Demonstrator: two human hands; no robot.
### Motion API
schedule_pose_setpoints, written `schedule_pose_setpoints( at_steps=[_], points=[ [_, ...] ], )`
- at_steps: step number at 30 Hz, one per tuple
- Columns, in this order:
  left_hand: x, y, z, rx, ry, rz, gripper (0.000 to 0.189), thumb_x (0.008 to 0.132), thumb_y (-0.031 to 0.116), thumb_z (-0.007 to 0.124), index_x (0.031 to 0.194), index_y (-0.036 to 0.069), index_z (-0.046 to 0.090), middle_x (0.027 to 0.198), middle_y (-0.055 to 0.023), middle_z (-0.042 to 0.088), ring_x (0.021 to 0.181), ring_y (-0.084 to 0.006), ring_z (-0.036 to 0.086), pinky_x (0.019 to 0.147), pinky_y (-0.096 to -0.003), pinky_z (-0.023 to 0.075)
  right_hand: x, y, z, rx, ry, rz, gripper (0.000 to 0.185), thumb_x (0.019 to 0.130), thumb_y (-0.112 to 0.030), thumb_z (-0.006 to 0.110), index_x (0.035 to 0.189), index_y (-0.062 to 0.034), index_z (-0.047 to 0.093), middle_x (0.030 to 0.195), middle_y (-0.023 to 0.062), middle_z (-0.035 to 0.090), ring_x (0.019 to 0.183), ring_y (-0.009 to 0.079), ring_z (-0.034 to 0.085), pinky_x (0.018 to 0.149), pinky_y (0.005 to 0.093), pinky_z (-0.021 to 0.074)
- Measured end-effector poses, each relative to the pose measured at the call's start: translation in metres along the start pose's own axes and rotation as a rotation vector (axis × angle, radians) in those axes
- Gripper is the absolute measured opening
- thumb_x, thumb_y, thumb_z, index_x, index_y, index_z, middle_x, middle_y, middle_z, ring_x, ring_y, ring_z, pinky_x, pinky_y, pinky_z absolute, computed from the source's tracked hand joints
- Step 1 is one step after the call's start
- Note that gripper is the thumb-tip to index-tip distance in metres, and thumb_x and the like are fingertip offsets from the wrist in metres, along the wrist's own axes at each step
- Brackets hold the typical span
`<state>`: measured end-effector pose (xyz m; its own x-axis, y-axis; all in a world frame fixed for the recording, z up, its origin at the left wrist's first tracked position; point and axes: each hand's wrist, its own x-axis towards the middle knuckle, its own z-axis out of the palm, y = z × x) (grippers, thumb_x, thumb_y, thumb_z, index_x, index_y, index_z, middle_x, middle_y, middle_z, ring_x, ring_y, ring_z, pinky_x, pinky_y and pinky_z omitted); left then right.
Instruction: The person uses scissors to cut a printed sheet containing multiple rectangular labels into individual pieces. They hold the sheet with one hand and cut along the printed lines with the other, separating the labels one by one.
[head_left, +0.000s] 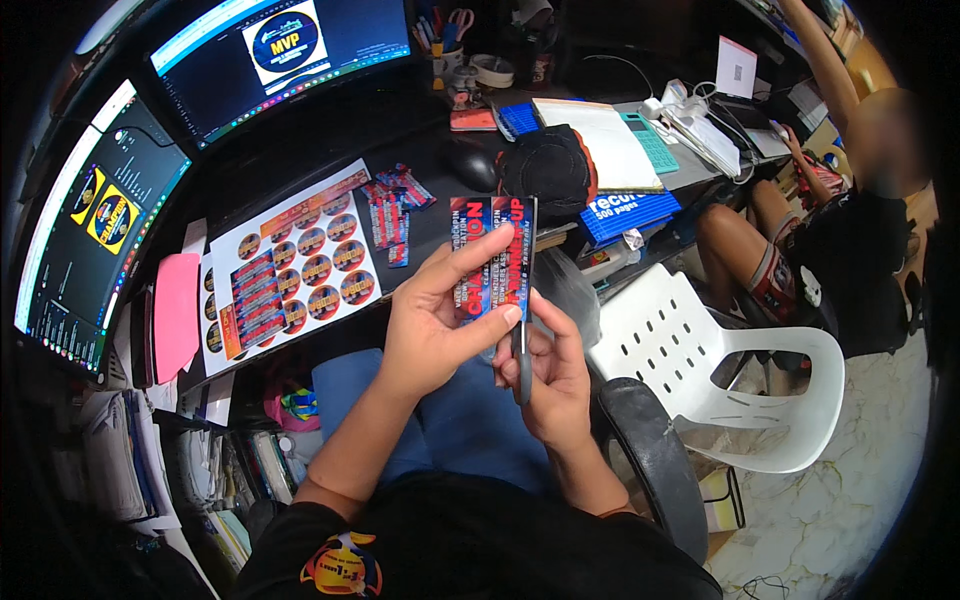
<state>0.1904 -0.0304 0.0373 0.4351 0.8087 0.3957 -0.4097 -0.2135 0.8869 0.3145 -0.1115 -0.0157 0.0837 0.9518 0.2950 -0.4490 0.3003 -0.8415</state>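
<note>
My left hand (442, 322) holds a printed strip of red and blue labels (472, 255) upright above my lap, its fingers and thumb pinching the front. At the strip's right edge, my right hand (555, 367) grips scissors (523, 367), whose blade runs up along that edge. Whether the blades are apart I cannot tell. On the desk to the left lies a white sheet (367, 259) with round printed stickers (316, 271) and a stack of cut blue and red strips (257, 296). Several small cut labels (387, 217) lie in a loose pile beside the sheet.
A black mouse (471, 162) and a black cap (546, 169) are beyond my hands. Two lit monitors (352, 45) stand at the left. A white plastic chair (720, 360) and an armrest (652, 450) are at my right; another person (840, 255) sits farther right.
</note>
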Motion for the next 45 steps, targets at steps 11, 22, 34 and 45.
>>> schedule_pose_setpoints(
  at_steps=[11,22,34,45],
  points=[
    [0.024,-0.054,-0.007,-0.058,0.143,-0.139,0.058,0.075,-0.010,0.067,0.130,-0.001,0.048,0.116,-0.0071,0.056,0.103,-0.0114,0.057,0.091,-0.0264,0.0460,-0.007,0.016,-0.038,0.147,0.197,0.146,0.070,0.087,-0.009,0.062,0.144,-0.0096,0.023,0.088,0.0071,0.056,0.074,0.0123,0.052,0.066,0.0241,0.0430],
    [0.008,-0.004,-0.027,0.035,0.159,0.000,0.048,0.084,-0.005,0.057,0.131,0.000,0.048,0.128,-0.0056,0.050,0.095,-0.0066,0.055,0.076,-0.0190,0.0471,-0.014,-0.001,0.001,0.027,-0.109,0.197,0.067,0.087,-0.006,0.059,0.144,-0.0086,0.023,0.093,0.0059,0.053,0.075,0.0079,0.048,0.067,0.0195,0.0386],
    [-0.012,0.015,-0.027,0.104,0.248,0.203,0.047,0.080,-0.010,0.061,0.126,-0.002,0.052,0.116,-0.0061,0.051,0.079,-0.0021,0.049,0.071,-0.0173,0.0461,-0.010,-0.012,0.036,0.011,-0.154,0.205,0.065,0.088,-0.002,0.056,0.144,-0.0093,0.023,0.093,0.0055,0.052,0.074,0.0055,0.047,0.064,0.0163,0.0375],
    [-0.018,0.024,-0.033,0.146,0.253,0.264,0.046,0.081,-0.010,0.061,0.125,-0.001,0.054,0.114,-0.0054,0.051,0.078,-0.0014,0.048,0.068,-0.0159,0.0464,-0.010,-0.012,0.047,-0.011,-0.197,0.160,0.066,0.086,0.003,0.055,0.143,-0.0055,0.023,0.094,0.0070,0.051,0.084,0.0075,0.048,0.073,0.0190,0.0402]
  ],
)
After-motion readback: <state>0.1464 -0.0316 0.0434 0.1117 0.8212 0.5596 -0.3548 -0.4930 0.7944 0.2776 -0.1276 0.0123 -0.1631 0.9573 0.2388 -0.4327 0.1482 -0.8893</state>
